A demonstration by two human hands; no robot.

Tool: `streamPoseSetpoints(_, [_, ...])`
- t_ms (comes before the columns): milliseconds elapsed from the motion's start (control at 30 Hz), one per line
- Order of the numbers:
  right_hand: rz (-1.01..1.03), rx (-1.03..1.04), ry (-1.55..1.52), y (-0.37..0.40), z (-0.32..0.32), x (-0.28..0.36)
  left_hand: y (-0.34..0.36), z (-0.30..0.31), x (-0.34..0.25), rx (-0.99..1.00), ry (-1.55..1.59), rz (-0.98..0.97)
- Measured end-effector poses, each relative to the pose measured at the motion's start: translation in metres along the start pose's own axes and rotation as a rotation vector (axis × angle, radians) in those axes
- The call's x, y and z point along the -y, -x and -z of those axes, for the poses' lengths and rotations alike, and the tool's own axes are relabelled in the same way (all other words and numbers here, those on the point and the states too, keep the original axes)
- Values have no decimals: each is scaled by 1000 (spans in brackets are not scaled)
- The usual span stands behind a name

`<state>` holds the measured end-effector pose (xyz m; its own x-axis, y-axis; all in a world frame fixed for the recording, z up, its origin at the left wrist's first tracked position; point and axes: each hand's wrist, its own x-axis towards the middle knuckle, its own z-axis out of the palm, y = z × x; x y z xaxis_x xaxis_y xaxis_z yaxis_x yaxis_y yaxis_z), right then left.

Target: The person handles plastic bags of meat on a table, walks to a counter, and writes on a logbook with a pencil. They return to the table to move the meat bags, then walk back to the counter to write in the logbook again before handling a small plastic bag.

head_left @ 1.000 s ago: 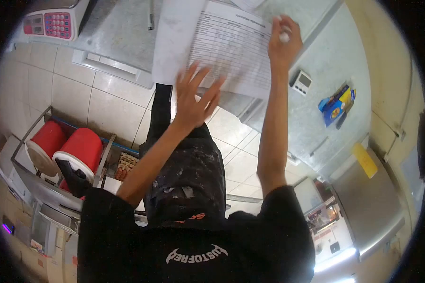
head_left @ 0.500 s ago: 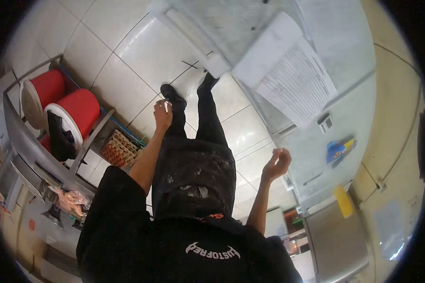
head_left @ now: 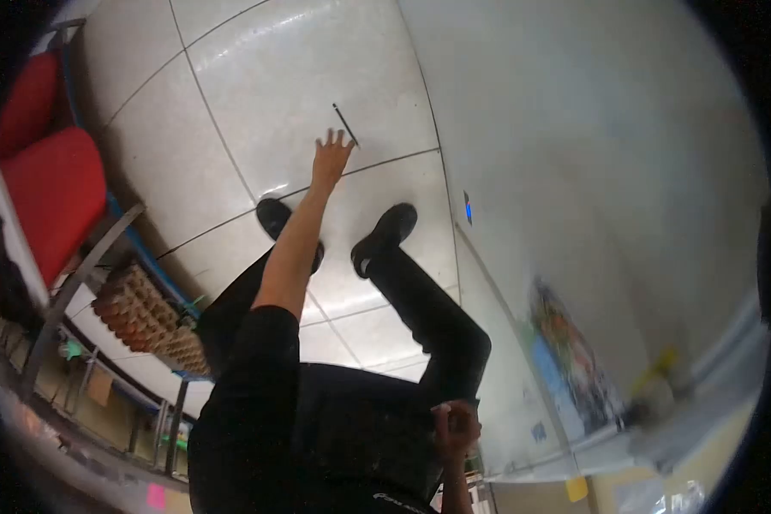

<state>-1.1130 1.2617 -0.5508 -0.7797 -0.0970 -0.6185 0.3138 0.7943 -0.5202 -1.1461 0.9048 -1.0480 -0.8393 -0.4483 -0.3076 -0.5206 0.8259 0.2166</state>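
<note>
A thin dark stick, like a pen or pencil (head_left: 345, 124), lies on the tiled floor beyond my feet. My left hand (head_left: 331, 161) reaches down toward it with the fingers spread, its fingertips beside the stick's near end. I cannot make out whether they touch it. Close to my right thigh, my right hand (head_left: 458, 430) is held with curled fingers. A small pale patch shows at those fingertips, too blurred to name.
A large white appliance (head_left: 591, 154) stands along the right, with a colourful picture (head_left: 570, 351) on its side. Left of me is a metal rack (head_left: 81, 274) with red containers (head_left: 56, 197) and stacked egg trays (head_left: 141, 313). My black shoes (head_left: 394, 227) stand on the tiles.
I have bent lower, and my knees are now flexed. My left hand has moved down to the stick; the small white thing in it is no longer seen there. My right hand has come toward my thigh.
</note>
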Motion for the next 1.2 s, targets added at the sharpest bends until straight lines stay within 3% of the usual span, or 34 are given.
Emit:
streamPoseSetpoints(33, [19, -9, 17, -9, -5, -3, -18, -20, 2, -143, -426, -327])
streamPoseSetpoints(67, [-20, -28, 25, -20, -9, -6, -36, -38, 3, -166, -412, -316])
streamPoseSetpoints(133, [-45, -67, 42, -38, -25, -21, -64, -70, 12, -75, -489, -553])
streamPoseSetpoints(167, [-84, -97, -41, -45, -29, -28, -69, -82, 18, -92, -476, -545])
streamPoseSetpoints(233, [-108, -138, -127, -59, -33, -31, -73, -99, 32, 127, -556, -585])
streamPoseSetpoints(367, [-91, -29, -120, -56, -30, -9, -47, -89, 59, -10, -401, -552])
streamPoseSetpoints(433, [-122, 31, -107, -51, -22, 8, -31, -41, 48, 201, 354, 60])
streamPoseSetpoints(467, [-72, 76, -83, -46, -14, 13, -14, -12, 33, 215, 353, 62])
streamPoseSetpoints(500, [-17, 122, -68, -36, -6, 17, -2, 31, 14, 27, 816, 60])
streamPoseSetpoints(533, [-89, 119, -45, -23, 4, 20, 4, 85, -3, -184, 1264, 45])
streamPoseSetpoints(633, [-211, 181, -274, 9, 30, 53, 52, 256, -64, -235, 1268, 27])
streamPoseSetpoints(700, [-198, 212, -119, 28, 60, 86, 85, 344, -108, -223, 1309, 42])
streamPoseSetpoints(833, [283, 131, -226, 53, 152, 172, 145, 510, -190, 18, 1259, 15])
streamPoseSetpoints(900, [512, -121, -343, 51, 200, 199, 160, 580, -227, 196, 1158, -82])
streamPoseSetpoints(933, [548, -267, -353, 41, 222, 199, 160, 600, -252, 198, 1141, -117])
streamPoseSetpoints(1000, [577, -519, -372, 16, 246, 197, 154, 626, -281, -32, 899, -665])
streamPoseSetpoints(1100, [449, -855, -529, -26, 283, 193, 147, 685, -348, 82, 756, -629])
streamPoseSetpoints(1200, [403, -1007, -556, -63, 302, 175, 132, 694, -399, 97, 593, -694])
